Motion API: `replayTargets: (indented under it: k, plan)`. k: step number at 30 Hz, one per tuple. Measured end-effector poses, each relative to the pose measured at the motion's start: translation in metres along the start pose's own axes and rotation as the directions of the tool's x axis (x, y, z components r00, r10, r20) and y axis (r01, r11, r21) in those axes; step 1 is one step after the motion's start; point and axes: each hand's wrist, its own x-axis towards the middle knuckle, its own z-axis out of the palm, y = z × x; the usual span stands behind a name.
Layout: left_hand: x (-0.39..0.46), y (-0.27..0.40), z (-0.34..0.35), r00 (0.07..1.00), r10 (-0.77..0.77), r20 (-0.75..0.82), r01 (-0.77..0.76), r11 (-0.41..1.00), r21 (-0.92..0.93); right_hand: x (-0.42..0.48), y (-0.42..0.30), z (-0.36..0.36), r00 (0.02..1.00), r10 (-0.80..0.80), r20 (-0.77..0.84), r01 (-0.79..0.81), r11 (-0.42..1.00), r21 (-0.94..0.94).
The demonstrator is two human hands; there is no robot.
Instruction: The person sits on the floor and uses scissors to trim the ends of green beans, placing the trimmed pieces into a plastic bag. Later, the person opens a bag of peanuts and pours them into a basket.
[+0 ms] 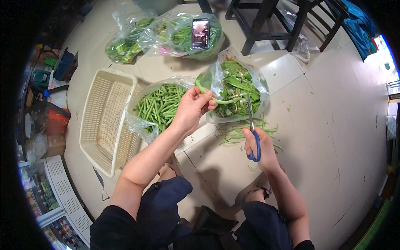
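Observation:
My left hand (197, 104) pinches a long green bean (225, 101) between thumb and fingers, over the gap between two open plastic bags. Around the blue handles of a pair of scissors (256, 143) my right hand (262, 148) is closed, with the blades pointing up, away from me, beside the bean's far end. Below my left hand, the left bag holds many green beans (162, 104). Leafy green scraps (236, 84) fill the right bag. Several loose beans (232, 136) lie on the floor tiles, partly behind my right hand.
Cream plastic baskets (107, 122) stand on the left. Bagged leafy vegetables (178, 34) lie at the back, a smartphone (200, 34) on top of one bag. A dark wooden stool (268, 36) stands at the back right. A glass-topped case (47, 190) is at the lower left.

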Motion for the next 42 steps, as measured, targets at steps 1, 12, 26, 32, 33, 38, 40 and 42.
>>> replayTargets:
  k: [1,12,26,32,33,38,40,42]
  plan:
    - [-0.001,0.002,0.0,1.0,-0.012,-0.014,0.011,0.998,-0.054,0.0,0.0,0.001,1.0,-0.005,-0.029,0.005,1.0,0.004]
    - [-0.027,0.006,-0.052,0.942,0.217,-0.257,-0.263,0.951,-0.16,-0.006,-0.008,0.065,0.892,0.058,0.448,-0.055,0.998,-0.021]
    - [-0.034,-0.002,-0.151,0.836,0.208,-0.508,-0.296,0.95,-0.097,0.069,-0.003,0.186,0.838,0.137,0.529,-0.125,0.99,-0.06]
    - [-0.018,-0.017,-0.202,0.808,0.174,-0.563,0.049,0.932,0.358,0.047,0.04,0.159,0.8,0.19,0.569,-0.122,0.98,-0.156]
    - [-0.016,-0.018,-0.194,0.782,0.191,-0.593,0.127,0.883,0.451,0.041,0.06,0.142,0.807,0.209,0.553,-0.125,0.975,-0.186]
    - [-0.03,-0.018,-0.151,0.728,0.607,-0.318,-0.059,0.517,0.854,-0.022,0.119,0.067,0.867,-0.006,0.498,0.404,0.594,-0.695]
    - [-0.043,-0.016,-0.089,0.862,0.502,-0.061,-0.189,0.432,0.882,-0.035,0.155,0.036,0.885,0.04,0.464,0.38,0.516,-0.768]
    - [-0.046,-0.038,-0.048,0.925,0.271,0.265,-0.352,0.359,0.864,-0.039,0.176,0.02,0.887,0.1,0.45,0.36,0.462,-0.811]
